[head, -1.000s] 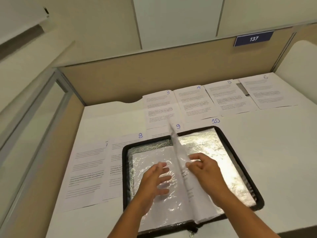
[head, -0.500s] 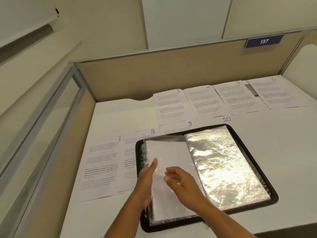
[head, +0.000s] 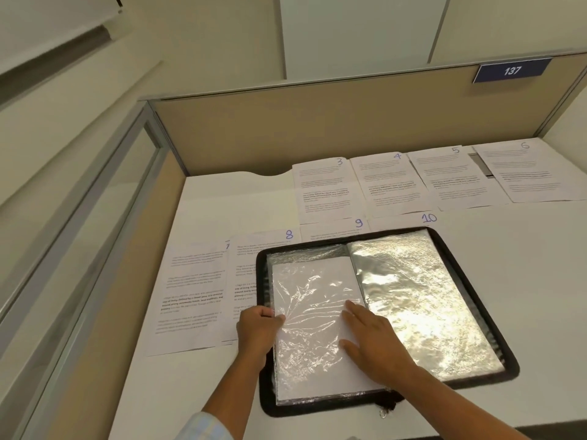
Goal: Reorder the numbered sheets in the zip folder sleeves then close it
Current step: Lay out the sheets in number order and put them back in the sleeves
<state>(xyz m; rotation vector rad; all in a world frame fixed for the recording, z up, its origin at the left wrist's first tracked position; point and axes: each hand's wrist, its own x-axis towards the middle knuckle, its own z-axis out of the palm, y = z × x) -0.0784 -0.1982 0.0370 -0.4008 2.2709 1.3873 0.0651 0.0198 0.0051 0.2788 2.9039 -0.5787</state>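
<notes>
The black zip folder (head: 476, 300) lies open on the white desk. Its left side shows a clear plastic sleeve (head: 314, 300) with a white sheet inside, blank side up. Shiny empty sleeves (head: 419, 300) cover the right side. My left hand (head: 255, 328) pinches the left edge of the filled sleeve. My right hand (head: 371, 341) presses flat on that sleeve near the spine. Loose numbered sheets lie around: sheet 3 (head: 324, 192), sheet 4 (head: 390, 185), sheet 5 (head: 457, 176), sheet 6 (head: 533, 173) in the back row, sheet 7 (head: 190, 290), sheet 8 (head: 254, 249), sheet 9 (head: 336, 230) and sheet 10 (head: 409, 220) partly under the folder.
A beige cubicle partition (head: 317, 131) closes the desk at the back, with a blue plate reading 137 (head: 512, 70). A glass side panel (head: 82, 223) runs along the left. The desk's front edge (head: 444, 427) is just below the folder.
The upright sleeve with its sheet has been turned over to the left and now lies flat. My left hand moved to its left edge and my right hand spread flat on it.
</notes>
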